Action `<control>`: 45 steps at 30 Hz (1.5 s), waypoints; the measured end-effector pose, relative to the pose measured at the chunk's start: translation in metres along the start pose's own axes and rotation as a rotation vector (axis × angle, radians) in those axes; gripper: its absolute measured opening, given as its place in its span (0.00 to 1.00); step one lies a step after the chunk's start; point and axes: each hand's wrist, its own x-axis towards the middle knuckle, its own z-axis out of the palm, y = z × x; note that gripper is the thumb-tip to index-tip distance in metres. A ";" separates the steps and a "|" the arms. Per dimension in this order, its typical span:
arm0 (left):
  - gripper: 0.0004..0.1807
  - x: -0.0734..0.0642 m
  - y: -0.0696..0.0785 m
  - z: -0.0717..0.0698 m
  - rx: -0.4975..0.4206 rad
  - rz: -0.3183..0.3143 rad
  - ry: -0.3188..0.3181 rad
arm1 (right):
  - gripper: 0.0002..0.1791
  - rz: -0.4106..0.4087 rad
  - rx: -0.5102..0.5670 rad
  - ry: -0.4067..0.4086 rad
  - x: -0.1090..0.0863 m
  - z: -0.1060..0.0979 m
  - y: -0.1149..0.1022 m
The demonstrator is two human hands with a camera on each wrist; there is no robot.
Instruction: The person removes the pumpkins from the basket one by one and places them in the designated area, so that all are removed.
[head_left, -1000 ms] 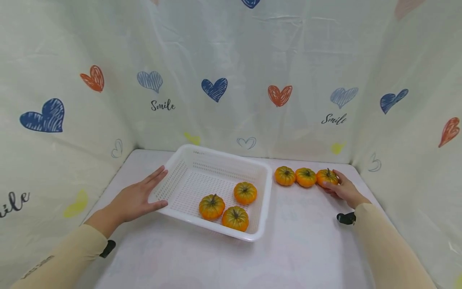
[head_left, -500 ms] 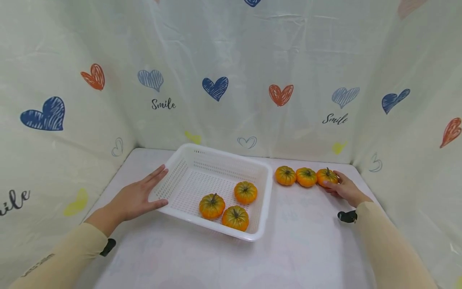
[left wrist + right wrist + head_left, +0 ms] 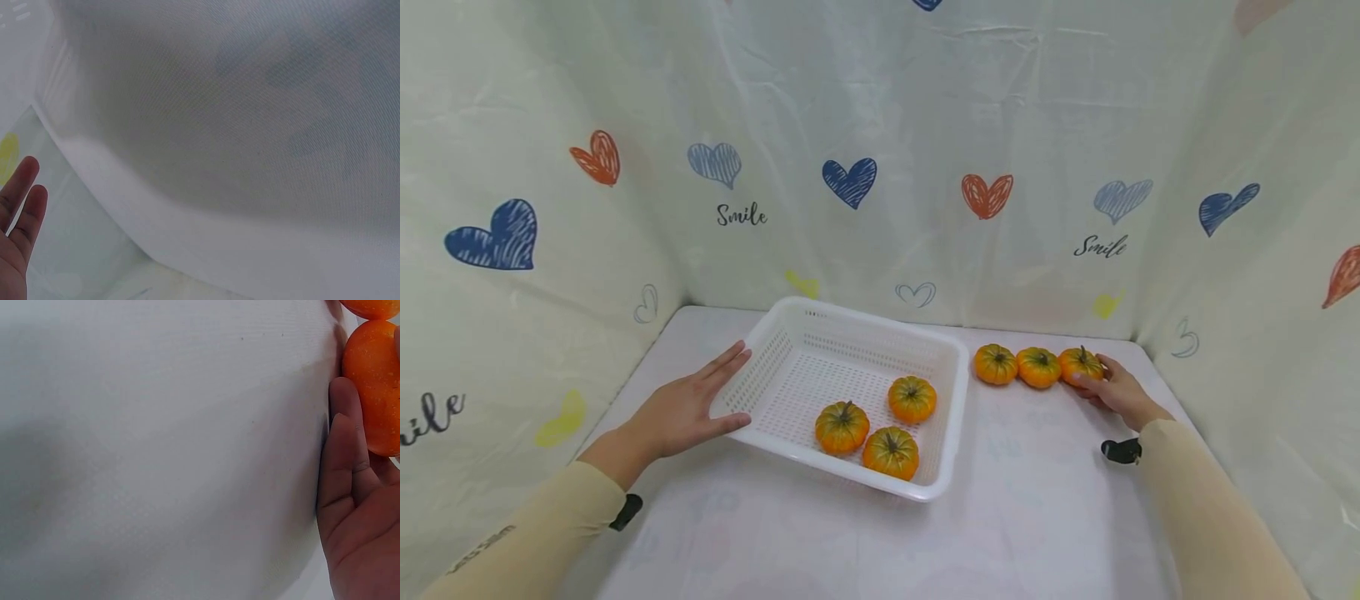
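Observation:
At the right end of a row of small orange pumpkins, my right hand (image 3: 1122, 395) holds the last pumpkin (image 3: 1077, 362), thumb on the near side and fingers round its right side. In the right wrist view this pumpkin (image 3: 372, 387) sits against the fingers, low on the table. My left hand (image 3: 681, 415) lies with extended fingers against the left end of a white plastic basket (image 3: 951, 417). Inside the basket are three pumpkins: one at the left (image 3: 842, 428), a front pumpkin (image 3: 891, 454) and a back pumpkin (image 3: 912, 399).
Left of the held pumpkin, a middle pumpkin (image 3: 1038, 367) and a left pumpkin (image 3: 996, 364) stand close together, near the basket's right rim. All rests on a white-covered table (image 3: 1030, 500). A heart-printed curtain (image 3: 917, 108) encloses the back and sides.
Both hands, the basket and the pumpkins stay nearly in place. The head view has shifted very slightly.

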 end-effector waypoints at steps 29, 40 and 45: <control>0.51 0.001 -0.002 0.000 -0.013 0.019 0.007 | 0.56 -0.221 -0.111 0.039 -0.058 -0.034 -0.035; 0.52 0.001 -0.004 0.003 -0.014 0.004 -0.004 | 0.53 -0.448 -0.202 -0.040 -0.068 -0.021 -0.151; 0.51 0.001 -0.004 0.003 -0.014 0.005 -0.004 | 0.51 -0.511 -0.264 -0.094 -0.068 0.003 -0.203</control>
